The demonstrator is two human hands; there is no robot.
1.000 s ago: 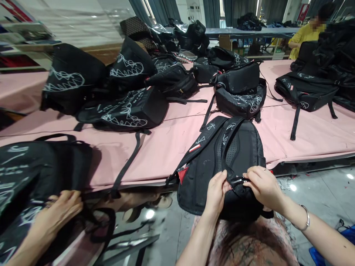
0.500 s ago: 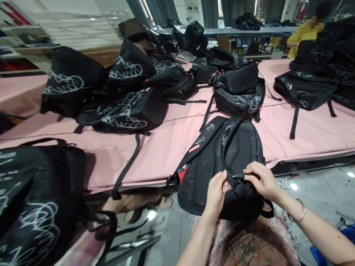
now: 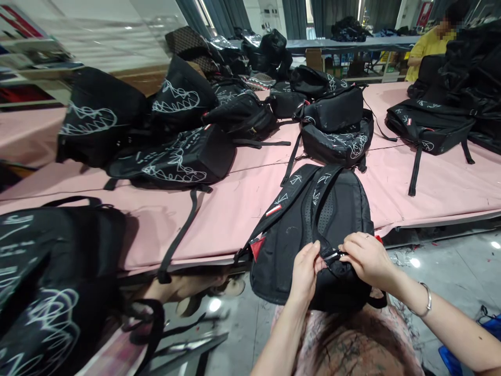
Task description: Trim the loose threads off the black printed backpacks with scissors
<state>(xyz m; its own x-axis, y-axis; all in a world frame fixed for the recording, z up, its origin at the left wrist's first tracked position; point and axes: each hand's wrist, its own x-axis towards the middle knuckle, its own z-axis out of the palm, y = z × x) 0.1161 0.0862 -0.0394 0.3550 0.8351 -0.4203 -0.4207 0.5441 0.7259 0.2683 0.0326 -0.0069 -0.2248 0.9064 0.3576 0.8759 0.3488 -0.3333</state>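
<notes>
A black backpack lies back-side up, half on the pink table and half on my lap, its shoulder straps pointing away from me. My left hand pinches the lower end of a strap. My right hand, a bangle on its wrist, is closed on the small buckle at that strap's end. Both hands meet at the bag's bottom edge.
Several black backpacks with white scribble prints lie across the pink table; one large one is at the near left. A person in yellow sits at the far right. Grey floor shows to the right.
My right hand shifted slightly on the strap buckle and came back. The other person's hand seen at the lower left a second ago is gone, and the near-left backpack has moved.
</notes>
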